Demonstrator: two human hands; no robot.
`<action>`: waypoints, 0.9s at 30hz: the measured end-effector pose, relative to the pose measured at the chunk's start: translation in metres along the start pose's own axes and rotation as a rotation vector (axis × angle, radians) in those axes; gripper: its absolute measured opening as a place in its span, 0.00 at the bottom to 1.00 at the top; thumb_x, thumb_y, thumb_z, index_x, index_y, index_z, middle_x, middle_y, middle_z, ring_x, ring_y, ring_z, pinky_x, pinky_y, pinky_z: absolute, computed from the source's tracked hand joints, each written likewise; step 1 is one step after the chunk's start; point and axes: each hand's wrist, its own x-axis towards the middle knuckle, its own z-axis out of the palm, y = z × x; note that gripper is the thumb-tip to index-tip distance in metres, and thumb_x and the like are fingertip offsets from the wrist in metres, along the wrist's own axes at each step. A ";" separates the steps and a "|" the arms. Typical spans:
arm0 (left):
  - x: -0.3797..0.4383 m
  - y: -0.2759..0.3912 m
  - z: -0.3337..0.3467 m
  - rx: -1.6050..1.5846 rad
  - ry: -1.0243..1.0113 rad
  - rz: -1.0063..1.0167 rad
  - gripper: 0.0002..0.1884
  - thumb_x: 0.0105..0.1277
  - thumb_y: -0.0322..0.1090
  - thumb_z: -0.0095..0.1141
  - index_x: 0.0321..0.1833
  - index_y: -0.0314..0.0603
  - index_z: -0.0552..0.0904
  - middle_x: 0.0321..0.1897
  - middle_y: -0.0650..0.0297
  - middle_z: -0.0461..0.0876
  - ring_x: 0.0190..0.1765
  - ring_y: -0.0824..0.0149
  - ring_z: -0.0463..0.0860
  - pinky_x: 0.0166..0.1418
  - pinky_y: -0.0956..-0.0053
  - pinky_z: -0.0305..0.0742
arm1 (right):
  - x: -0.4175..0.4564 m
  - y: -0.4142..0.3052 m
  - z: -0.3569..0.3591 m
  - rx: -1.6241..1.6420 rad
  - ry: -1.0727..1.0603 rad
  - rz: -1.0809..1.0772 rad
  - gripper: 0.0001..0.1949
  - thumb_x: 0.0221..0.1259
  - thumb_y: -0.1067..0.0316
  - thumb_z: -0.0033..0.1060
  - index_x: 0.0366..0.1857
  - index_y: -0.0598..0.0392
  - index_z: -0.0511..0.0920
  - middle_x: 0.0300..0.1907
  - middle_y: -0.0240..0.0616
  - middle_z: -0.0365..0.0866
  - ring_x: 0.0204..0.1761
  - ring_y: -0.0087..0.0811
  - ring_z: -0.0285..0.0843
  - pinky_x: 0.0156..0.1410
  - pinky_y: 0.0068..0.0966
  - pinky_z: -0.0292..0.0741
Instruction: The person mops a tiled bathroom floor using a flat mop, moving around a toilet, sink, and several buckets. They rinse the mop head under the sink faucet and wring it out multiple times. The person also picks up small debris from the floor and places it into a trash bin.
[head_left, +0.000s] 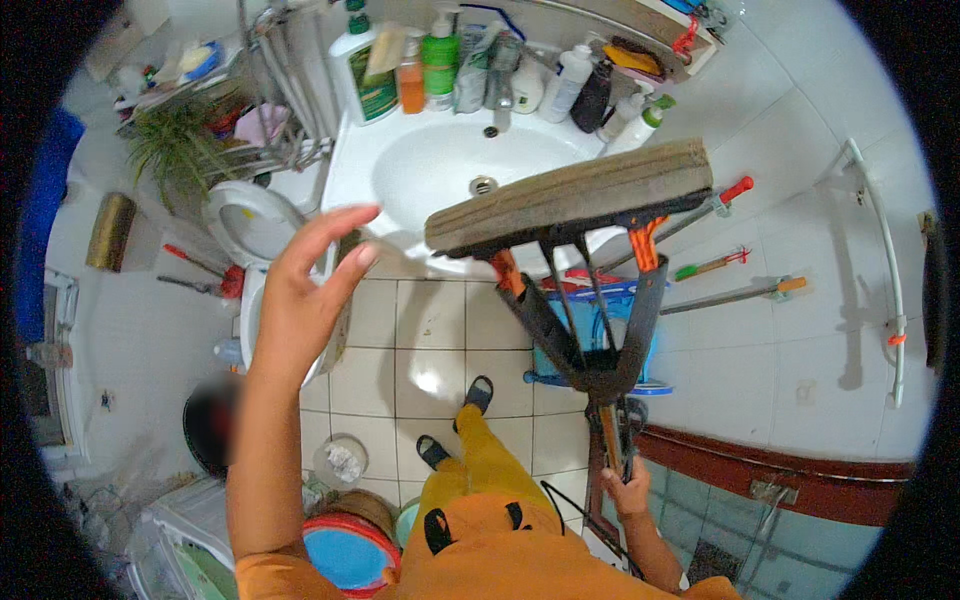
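My right hand (628, 484) is closed around the handle of a sponge mop, low on the right. The mop's worn, grey-brown sponge head (570, 196) is raised and tilted, overlapping the front of the white washbasin (427, 161). Black arms with orange clips join the head to the handle. My left hand (319, 266) is held up to the left of the sponge head, thumb and fingers apart, holding nothing, in front of the basin's left edge and the toilet.
Several pump bottles, one a green bottle (440, 60), line the basin's back. A toilet with raised lid (251, 221) stands left. Blue plastic containers (555, 352) are under the mop. Tools hang on the right wall. A small bin (330, 450) and a red-rimmed blue basin (349, 551) stand lower left.
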 end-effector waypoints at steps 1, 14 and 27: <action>0.024 0.016 0.010 -0.017 -0.051 0.056 0.18 0.66 0.36 0.56 0.57 0.40 0.80 0.58 0.60 0.79 0.62 0.65 0.74 0.70 0.69 0.61 | 0.002 0.003 -0.003 -0.059 -0.003 0.021 0.13 0.56 0.61 0.68 0.36 0.57 0.75 0.25 0.29 0.74 0.27 0.21 0.68 0.32 0.24 0.69; 0.163 0.078 0.117 -0.244 -0.565 0.213 0.08 0.62 0.33 0.63 0.41 0.39 0.85 0.35 0.67 0.84 0.41 0.73 0.79 0.51 0.75 0.73 | 0.039 0.017 -0.025 -0.035 0.051 -0.130 0.21 0.47 0.54 0.74 0.35 0.59 0.77 0.28 0.37 0.80 0.30 0.29 0.76 0.38 0.30 0.74; 0.139 0.038 0.104 -0.181 -0.256 0.191 0.11 0.61 0.33 0.64 0.44 0.36 0.85 0.37 0.64 0.82 0.43 0.72 0.78 0.52 0.76 0.70 | 0.054 -0.008 -0.028 -0.041 0.045 -0.015 0.19 0.47 0.57 0.73 0.35 0.60 0.78 0.31 0.42 0.81 0.33 0.36 0.79 0.41 0.33 0.76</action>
